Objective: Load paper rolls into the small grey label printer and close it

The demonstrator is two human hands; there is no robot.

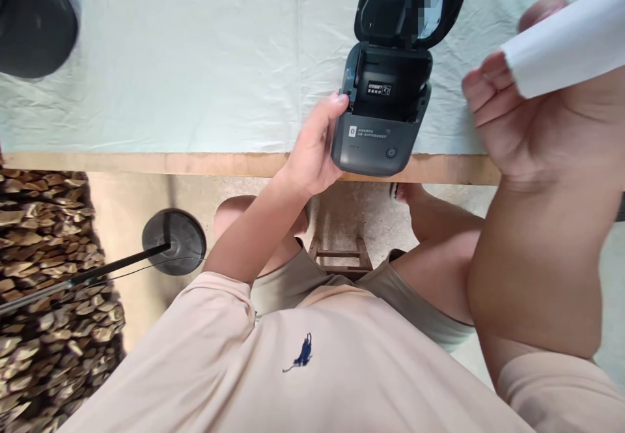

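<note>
My left hand (pixel 317 143) grips the left side of a dark grey label printer (pixel 364 143), thumb on its upper edge. The printer's lid (pixel 385 10) is swung up and back, and its inner compartment shows a small printed sticker (pixel 379 88) but no paper roll. A round power button (pixel 391 152) is on its near face. Raised at the right, close to the camera, my right hand (pixel 541 124) holds a white piece of paper (pixel 571 39) between thumb and fingers. Its far end runs out of view, so I cannot tell whether it is a roll.
The printer is at the near wooden edge (pixel 195 164) of a table covered with a pale cloth (pixel 195 62). A dark rounded object (pixel 36 23) stands at the far left. Below are a stand with a round black base (pixel 174 242) and stacked firewood (pixel 43 257).
</note>
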